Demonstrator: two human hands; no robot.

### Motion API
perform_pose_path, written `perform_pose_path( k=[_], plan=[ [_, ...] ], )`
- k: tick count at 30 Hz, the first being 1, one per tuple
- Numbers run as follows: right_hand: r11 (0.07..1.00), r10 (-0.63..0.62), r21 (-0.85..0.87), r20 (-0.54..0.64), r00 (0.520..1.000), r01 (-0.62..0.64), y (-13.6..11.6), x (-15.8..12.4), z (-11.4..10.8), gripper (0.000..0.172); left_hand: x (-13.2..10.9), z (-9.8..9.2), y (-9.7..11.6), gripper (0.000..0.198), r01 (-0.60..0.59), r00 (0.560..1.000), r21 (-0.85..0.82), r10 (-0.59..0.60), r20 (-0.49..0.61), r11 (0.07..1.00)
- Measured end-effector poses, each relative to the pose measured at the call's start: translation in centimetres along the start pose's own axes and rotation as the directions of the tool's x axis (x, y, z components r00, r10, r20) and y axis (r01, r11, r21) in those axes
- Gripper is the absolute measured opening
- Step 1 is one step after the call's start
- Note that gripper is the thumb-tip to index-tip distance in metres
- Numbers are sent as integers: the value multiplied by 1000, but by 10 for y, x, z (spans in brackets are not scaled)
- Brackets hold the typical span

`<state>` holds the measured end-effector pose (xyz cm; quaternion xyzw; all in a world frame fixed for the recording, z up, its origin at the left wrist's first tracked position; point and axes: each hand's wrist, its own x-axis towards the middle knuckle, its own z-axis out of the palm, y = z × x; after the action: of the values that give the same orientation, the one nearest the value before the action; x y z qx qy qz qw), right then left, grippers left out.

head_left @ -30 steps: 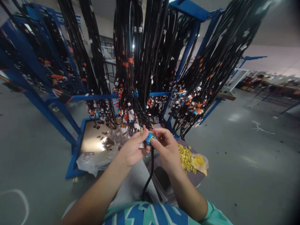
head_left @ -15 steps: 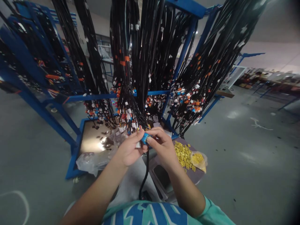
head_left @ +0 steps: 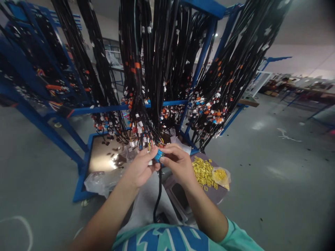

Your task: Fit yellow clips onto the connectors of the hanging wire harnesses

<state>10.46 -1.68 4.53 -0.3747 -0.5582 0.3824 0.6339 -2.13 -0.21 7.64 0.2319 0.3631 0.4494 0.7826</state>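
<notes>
A small blue wire connector [head_left: 158, 155] is pinched in front of me, with thin coloured wires [head_left: 151, 145] running up from it towards the hanging bundles. My left hand [head_left: 140, 168] is closed on its left side, thumb on top. From the right, my right hand [head_left: 179, 163] has thumb and forefinger closed at the connector's edge. Whether a smaller piece sits between those fingertips is too small to tell. Below the hands a black cable [head_left: 158, 195] hangs down over my lap.
Thick black wire harnesses [head_left: 136, 42] with white, orange and blue connectors hang from a blue metal rack [head_left: 102, 109]. Yellow clips [head_left: 202, 171] lie on a stool [head_left: 221, 196] at the right, beside a plastic bag of them [head_left: 220, 174]. Clear plastic [head_left: 98, 183] lies on the rack's base.
Both hands and the blue connector sit slightly further left in view, and the camera has shifted a little. The right thumb has drawn back from across the connector to its lower right edge.
</notes>
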Motion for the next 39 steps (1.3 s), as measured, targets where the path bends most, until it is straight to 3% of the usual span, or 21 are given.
perform_pose_path(
  k=[6, 8, 12, 15, 19, 22, 26, 31, 36, 39],
  plan=[
    [985, 100, 120, 162, 982, -120, -4, 0, -9, 13, -4, 3, 9, 39, 134, 991, -47, -133, 18, 990],
    [994, 65, 76, 161, 985, -78, -7, 0, -10, 15, -3, 3, 10, 39, 146, 989, -47, -146, 19, 988],
    [972, -63, -220, 86, 994, 81, -10, -2, -6, 28, -1, 0, 8, 27, 73, 996, -40, -71, 53, 997],
    [924, -127, -356, 65, 990, 142, -12, -2, -2, 26, 1, -1, 7, 30, 64, 993, -10, -63, 100, 998],
    [926, -170, -344, -16, 985, 155, -11, -2, -5, 16, 1, -3, 10, 41, 121, 975, 33, -125, 185, 992],
    [937, -171, -330, -158, 973, 111, -3, 3, -14, 15, 1, -11, 11, 32, 85, 959, 63, -99, 266, 994],
    [958, -40, -284, -245, 969, -32, 17, 24, -26, 19, -2, -26, 16, 24, 68, 941, 122, -105, 322, 990],
    [974, 213, -54, -94, 972, -219, 39, 67, -14, 29, -9, -37, 27, 24, 94, 885, 124, -140, 444, 988],
    [941, 317, 82, 116, 941, -327, 52, 93, 28, 34, -16, -46, 32, 25, 136, 832, 86, -161, 531, 987],
    [923, 331, 132, 209, 920, -362, 50, 93, 53, 33, -23, -50, 33, 27, 122, 827, 30, -119, 550, 992]
  ],
)
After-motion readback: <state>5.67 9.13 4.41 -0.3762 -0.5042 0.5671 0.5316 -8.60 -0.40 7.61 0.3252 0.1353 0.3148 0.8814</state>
